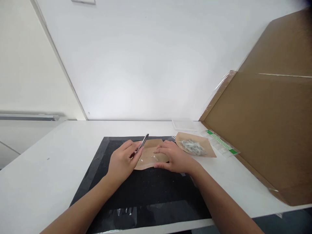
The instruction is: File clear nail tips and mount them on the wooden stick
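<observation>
My left hand (125, 160) is closed on a slim dark object with a pale edge (142, 143), which tilts up to the right; its kind I cannot make out. Under both hands lies a sheet of brown paper (149, 144), its edges slightly curled, with a few small whitish bits (155, 158) on it. My right hand (174, 157) hovers over or rests on the right part of that paper. Its thumb and fingers are apart beside the bits, with nothing visible between them. Just beyond the right hand, another brown paper (210, 151) carries a pile of thin, greyish translucent pieces (193, 147).
A black mat (156, 191) taped at its edges covers the middle of the white table (36, 175). At the back sits a clear plastic tray (184, 124). A clear strip with green markings (223, 143) lies by the cardboard panel (270, 113) standing at right.
</observation>
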Motion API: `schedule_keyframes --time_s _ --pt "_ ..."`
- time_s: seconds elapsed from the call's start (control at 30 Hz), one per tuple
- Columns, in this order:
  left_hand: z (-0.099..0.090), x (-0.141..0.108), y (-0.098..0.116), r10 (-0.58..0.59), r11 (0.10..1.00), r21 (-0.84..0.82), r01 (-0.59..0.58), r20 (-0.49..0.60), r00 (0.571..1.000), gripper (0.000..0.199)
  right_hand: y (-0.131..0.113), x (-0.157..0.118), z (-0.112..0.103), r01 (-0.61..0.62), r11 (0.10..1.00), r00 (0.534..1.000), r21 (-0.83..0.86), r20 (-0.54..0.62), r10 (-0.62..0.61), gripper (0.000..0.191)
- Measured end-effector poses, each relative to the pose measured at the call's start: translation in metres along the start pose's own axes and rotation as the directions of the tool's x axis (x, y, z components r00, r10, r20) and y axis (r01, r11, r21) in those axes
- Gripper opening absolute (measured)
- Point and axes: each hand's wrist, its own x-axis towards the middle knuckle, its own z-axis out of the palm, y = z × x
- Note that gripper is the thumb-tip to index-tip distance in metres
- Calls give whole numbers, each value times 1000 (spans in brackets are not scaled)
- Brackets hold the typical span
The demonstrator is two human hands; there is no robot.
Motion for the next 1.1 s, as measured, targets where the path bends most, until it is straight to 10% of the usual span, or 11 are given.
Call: schedule_keyframes --time_s 0.77,1.1 --pt "-2 0 -2 112 980 166 -111 1 994 26 -1 2 4 5 997 996 75 92 -11 29" --pt "6 0 -17 143 942 306 -138 4 990 22 8 8 16 -189 978 982 -88 -21 188 14"
